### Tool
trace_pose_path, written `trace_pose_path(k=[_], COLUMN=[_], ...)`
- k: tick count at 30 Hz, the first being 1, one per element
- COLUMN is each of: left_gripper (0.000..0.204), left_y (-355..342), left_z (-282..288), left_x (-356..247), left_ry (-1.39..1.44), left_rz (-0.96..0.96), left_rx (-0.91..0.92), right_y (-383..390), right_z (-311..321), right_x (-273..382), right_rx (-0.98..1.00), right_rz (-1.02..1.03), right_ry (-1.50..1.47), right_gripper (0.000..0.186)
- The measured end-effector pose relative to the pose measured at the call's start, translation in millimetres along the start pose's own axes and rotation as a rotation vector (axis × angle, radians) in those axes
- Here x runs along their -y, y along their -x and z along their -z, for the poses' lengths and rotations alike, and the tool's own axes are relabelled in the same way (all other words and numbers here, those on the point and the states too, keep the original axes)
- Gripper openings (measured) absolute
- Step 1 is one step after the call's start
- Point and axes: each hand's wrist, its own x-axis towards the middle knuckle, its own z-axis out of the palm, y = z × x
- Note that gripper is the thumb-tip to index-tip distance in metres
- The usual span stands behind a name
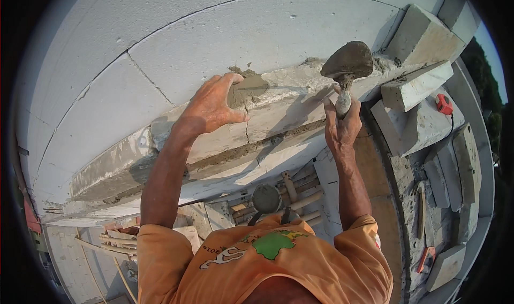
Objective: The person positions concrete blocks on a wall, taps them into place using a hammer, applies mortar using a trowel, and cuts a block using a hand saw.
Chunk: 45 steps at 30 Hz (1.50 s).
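My left hand, thumb and curved fingers apart, rests at a patch of grey mortar on the narrow block ledge that runs along the white block wall. A crack or joint crosses the ledge just below that hand. On the right, my right hand is closed round the handle of a trowel, whose mortar-coated blade sits above the ledge, tilted upward from the fist. What lies under my left fingertips is partly hidden.
Loose cut blocks, a red tape measure and a red-handled tool lie along the right wall. Down below are a round bucket, bamboo poles and more blocks. Trees show beyond the right edge.
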Motion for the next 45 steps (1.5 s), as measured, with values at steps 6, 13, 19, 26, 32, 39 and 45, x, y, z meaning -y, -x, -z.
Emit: trace_pose_path(k=[6, 13, 19, 26, 32, 39, 45], left_gripper=[0.079, 0.070, 0.055, 0.048, 0.045, 0.045, 0.045], left_y=[5.2, 18.3, 19.6, 34.7, 36.1, 35.6, 36.2], left_z=[-4.1, 1.6, -12.8, -27.9, -36.1, -37.2, -39.4], left_x=[5.1, 10.0, 20.8, 14.8, 12.9, 16.3, 14.5], left_ry=[-0.046, -0.236, -0.332, -0.440, -0.420, -0.408, -0.432], left_rz=[-0.103, -0.159, -0.321, -0.327, -0.304, -0.289, -0.270], left_rx=[-0.106, -0.067, -0.119, -0.301, -0.334, -0.337, -0.343], right_y=[16.9, -24.5, -71.6, -92.5, -101.0, -98.2, -100.3], right_z=[57.5, 84.3, 73.2, 24.0, 8.1, 6.4, 13.8], right_x=[17.7, 50.6, 69.5, 51.1, 37.2, 43.0, 46.1], right_rx=[0.020, 0.347, 0.483, 0.583, 0.594, 0.653, 0.656], right_rz=[-0.024, 0.021, 0.154, 0.474, 0.639, 0.676, 0.794], right_ry=[0.113, 0.477, 0.648, 0.744, 0.795, 0.861, 0.859], right_gripper=[0.036, 0.040, 0.044, 0.039, 0.033, 0.032, 0.032])
